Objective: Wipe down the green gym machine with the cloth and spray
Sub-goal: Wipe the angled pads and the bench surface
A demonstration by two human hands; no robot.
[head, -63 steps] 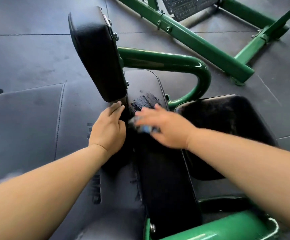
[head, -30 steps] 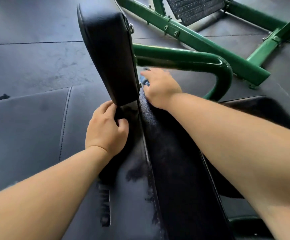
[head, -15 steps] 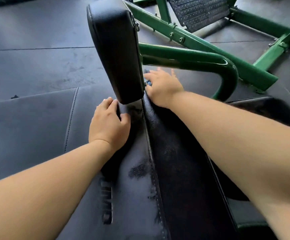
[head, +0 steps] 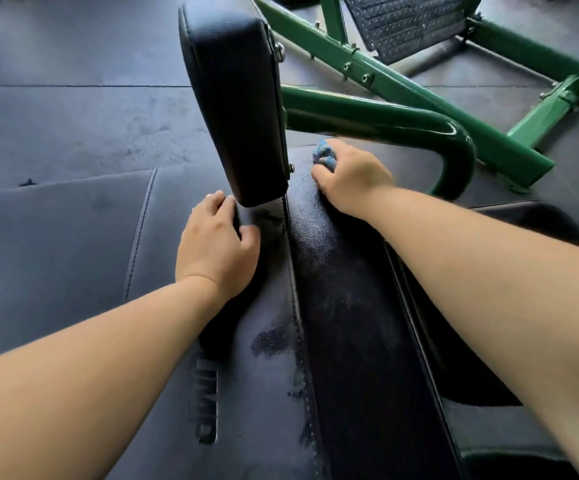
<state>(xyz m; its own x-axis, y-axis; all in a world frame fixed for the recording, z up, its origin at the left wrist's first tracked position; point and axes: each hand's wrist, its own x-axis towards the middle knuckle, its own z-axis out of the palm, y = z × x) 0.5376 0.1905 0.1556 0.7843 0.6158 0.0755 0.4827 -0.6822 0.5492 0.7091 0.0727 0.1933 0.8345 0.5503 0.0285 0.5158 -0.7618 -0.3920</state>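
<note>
The green gym machine shows a curved green tube (head: 402, 121) and a straight green frame bar (head: 402, 88) behind black pads. My right hand (head: 348, 176) grips a bunched blue cloth (head: 324, 155) and presses it on the far end of the long black seat pad (head: 347, 306), just under the curved tube. My left hand (head: 217, 244) rests with curled fingers on the pad's left side, below the upright black pad (head: 234, 105). Wet streaks mark the seat pad. No spray bottle is in view.
A wide black upholstered pad (head: 56, 244) lies to the left. A metal tread footplate (head: 405, 22) sits at the top right within the green frame. Dark rubber floor tiles (head: 73, 116) surround the machine.
My right hand with the cloth slid up the seat pad from its middle to its far end by the curved tube. My left hand stayed beside the upright pad.
</note>
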